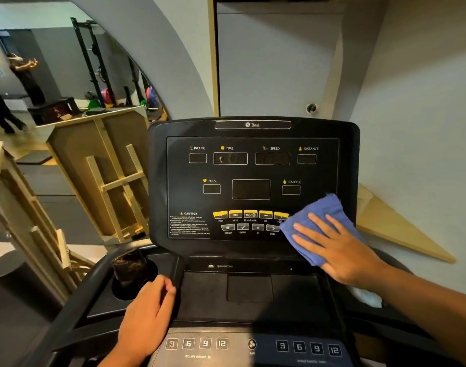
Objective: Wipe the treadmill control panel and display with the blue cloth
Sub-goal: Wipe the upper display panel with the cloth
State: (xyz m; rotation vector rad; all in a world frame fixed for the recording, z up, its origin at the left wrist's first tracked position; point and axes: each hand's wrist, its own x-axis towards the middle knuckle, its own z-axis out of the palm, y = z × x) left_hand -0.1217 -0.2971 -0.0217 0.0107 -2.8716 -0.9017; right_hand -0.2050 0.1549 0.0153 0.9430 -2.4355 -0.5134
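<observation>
The black treadmill control panel (253,170) stands upright in front of me, its display windows dark and its yellow and grey buttons (249,220) along the bottom. My right hand (337,247) lies flat with straight fingers on the blue cloth (316,215), pressing it against the panel's lower right corner. The cloth covers the rightmost buttons. My left hand (147,313) rests on the console's left edge beside the cup holder, fingers curled over the black frame.
A dark object sits in the left cup holder (132,271). A lower strip of number keys (250,345) runs near the bottom edge. Something white (367,298) lies in the right tray. Wooden frames (115,178) lean at the left; a grey wall is behind.
</observation>
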